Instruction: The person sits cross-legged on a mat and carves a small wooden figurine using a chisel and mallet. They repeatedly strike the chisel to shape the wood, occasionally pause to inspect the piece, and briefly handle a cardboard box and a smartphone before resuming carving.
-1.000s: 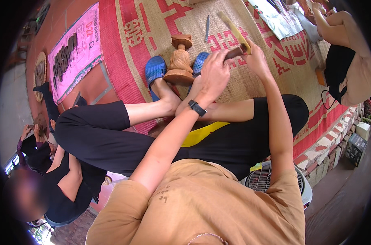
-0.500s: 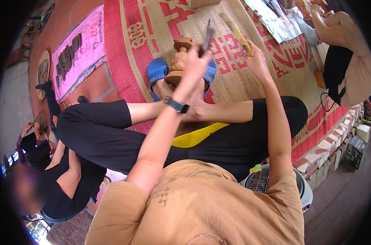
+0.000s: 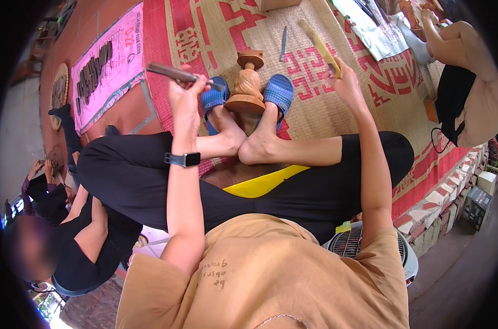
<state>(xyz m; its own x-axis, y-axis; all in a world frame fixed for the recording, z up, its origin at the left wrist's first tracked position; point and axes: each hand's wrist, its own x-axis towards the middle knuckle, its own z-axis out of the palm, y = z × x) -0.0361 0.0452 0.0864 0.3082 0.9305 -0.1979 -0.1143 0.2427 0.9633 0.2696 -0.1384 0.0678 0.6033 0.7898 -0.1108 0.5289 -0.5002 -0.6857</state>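
My left hand (image 3: 184, 101) is closed round a chisel (image 3: 170, 71) with a dark handle, held to the left of the carving; its blade tip points right, over a sandal. A yellowish wooden stick (image 3: 318, 45) is gripped at its near end by my right hand (image 3: 345, 82), raised to the right. Between my feet stands a carved wooden piece (image 3: 248, 83) with a round base and a narrower neck under a broader top. Blue sandals (image 3: 279, 93) flank it, and neither hand touches it. Behind it on the right, a thin metal tool (image 3: 283, 44) lies on the mat.
Under everything is a woven red and straw mat (image 3: 315, 118). Rows of dark tools lie on a pink sheet (image 3: 120, 66) at the left. People sit at both sides. A fan-like grilled appliance (image 3: 345, 247) stands by my right hip, and a yellow piece (image 3: 265, 183) lies by my legs.
My left hand has swung left with the chisel, away from over the carving, uncovering it and the thin metal tool. My right hand with the stick has hardly moved.
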